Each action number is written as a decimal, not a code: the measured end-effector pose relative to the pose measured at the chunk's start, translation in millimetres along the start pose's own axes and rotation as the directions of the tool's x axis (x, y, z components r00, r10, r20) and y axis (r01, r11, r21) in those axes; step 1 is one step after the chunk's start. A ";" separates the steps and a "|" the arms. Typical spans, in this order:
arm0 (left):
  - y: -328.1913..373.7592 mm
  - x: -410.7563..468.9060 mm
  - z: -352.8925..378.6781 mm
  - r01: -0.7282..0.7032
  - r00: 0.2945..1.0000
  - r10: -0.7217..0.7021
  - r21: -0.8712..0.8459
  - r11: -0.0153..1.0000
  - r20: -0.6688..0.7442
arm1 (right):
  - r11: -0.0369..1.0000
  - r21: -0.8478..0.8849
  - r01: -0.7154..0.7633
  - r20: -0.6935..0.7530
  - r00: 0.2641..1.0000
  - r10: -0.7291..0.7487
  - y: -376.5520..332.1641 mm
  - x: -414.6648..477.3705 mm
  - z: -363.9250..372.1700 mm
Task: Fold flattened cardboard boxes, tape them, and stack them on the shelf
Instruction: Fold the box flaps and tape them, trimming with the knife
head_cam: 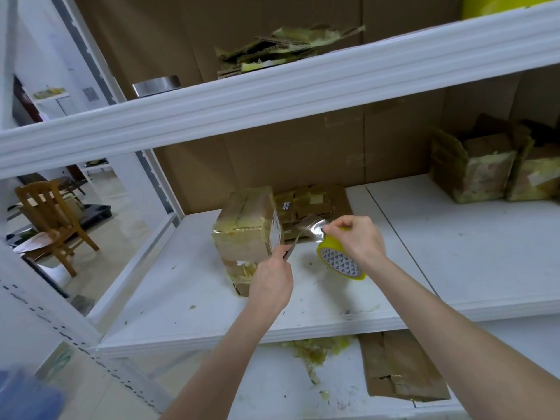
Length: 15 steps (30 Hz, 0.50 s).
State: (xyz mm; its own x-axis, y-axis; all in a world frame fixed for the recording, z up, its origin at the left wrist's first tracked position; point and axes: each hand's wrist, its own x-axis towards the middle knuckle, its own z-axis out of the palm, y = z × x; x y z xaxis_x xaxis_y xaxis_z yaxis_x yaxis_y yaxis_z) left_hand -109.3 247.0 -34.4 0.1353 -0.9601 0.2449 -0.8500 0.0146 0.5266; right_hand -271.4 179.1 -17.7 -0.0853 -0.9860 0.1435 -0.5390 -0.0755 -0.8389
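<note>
A folded cardboard box [247,225] with old yellowish tape stands on the white middle shelf [454,262], its open lower end toward me. My right hand [356,237] grips a yellow tape roll [341,260] just right of the box. A clear strip of tape [309,227] stretches from the roll toward the box. My left hand [271,281] pinches the near end of that strip in front of the box. Flattened cardboard boxes [312,204] lie behind the roll.
Two open taped boxes [485,174] stand at the shelf's back right. Torn cardboard scraps [285,48] and a metal tin [156,84] sit on the upper shelf. Flat cardboard [400,368] and tape shreds lie on the lower shelf. A wooden chair [50,216] stands left, beyond the rack.
</note>
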 end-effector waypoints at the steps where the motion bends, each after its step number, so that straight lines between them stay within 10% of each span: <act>1: 1.0 3.7 5.9 0.016 0.999 -0.015 -0.039 0.999 0.040 | 1.000 0.013 -0.015 -0.011 1.000 0.015 3.5 0.8 1.5; 11: -17.2 48.1 76.0 0.004 0.956 -0.016 0.042 0.999 0.292 | 0.998 0.008 -0.070 -0.100 0.993 0.070 22.8 7.0 -16.2; 15: 12.8 57.2 64.0 -0.111 0.993 0.101 -0.199 0.974 -0.061 | 0.992 -0.080 -0.095 -0.131 0.988 0.084 36.6 11.4 -26.5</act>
State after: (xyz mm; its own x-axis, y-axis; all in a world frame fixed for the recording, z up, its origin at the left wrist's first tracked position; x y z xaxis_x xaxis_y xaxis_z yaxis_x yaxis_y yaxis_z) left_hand -145.0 174.4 -65.7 0.0799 -0.9347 0.3463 -0.7417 0.1764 0.6472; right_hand -314.2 169.1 -32.8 -0.2393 -0.9607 0.1405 -0.5940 0.0304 -0.8039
